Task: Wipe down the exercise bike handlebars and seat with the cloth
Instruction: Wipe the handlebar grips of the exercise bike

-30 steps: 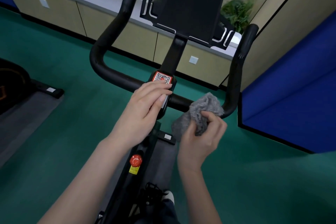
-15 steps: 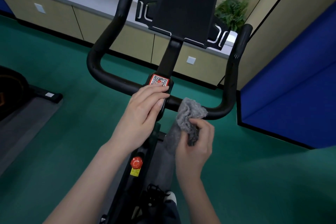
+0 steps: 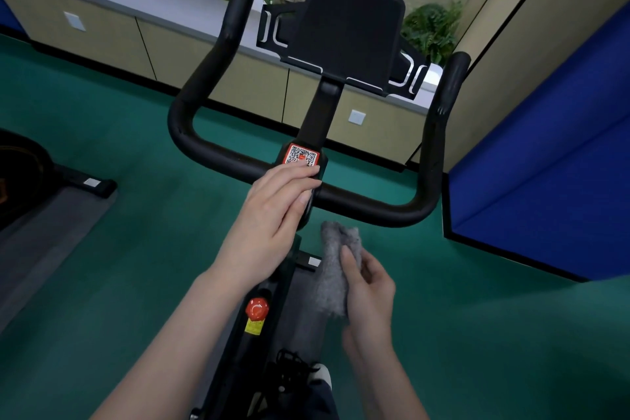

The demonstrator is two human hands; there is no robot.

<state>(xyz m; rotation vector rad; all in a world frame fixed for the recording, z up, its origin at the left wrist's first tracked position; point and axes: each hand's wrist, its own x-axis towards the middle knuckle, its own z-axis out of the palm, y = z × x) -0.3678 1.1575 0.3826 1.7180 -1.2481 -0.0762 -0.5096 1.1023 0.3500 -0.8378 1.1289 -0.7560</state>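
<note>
Both my forearms reach forward from the bottom of the view. My right hand (image 3: 366,293) is the nearer one: its fingers are curled round the grey cloth (image 3: 335,266) and the thumb presses along its face, so the cloth is bunched in my grip with its upper end sticking up above my thumb. It hangs in the air below the crossbar, near it but not touching.

Just left of that hand, on the black bike frame (image 3: 235,358), sits a red knob (image 3: 256,309) with a yellow label (image 3: 253,327) under it. The toe of my shoe (image 3: 320,377) shows beside the frame.

Farther out, my left hand (image 3: 272,218) lies palm down on the middle of the handlebars (image 3: 375,206), fingers straight and together across the centre clamp, holding nothing. Their tips end just below the orange-edged QR sticker (image 3: 301,155).

The bars curve up at both ends, left and right, and the black device holder (image 3: 347,27) stands on its stem between them.

Under everything is green floor (image 3: 119,266). Another black machine (image 3: 20,174) stands at the left edge on a grey mat. Beyond are beige cabinets (image 3: 102,34) with plants (image 3: 431,27) on top, and a blue partition (image 3: 545,164) closes off the right.
</note>
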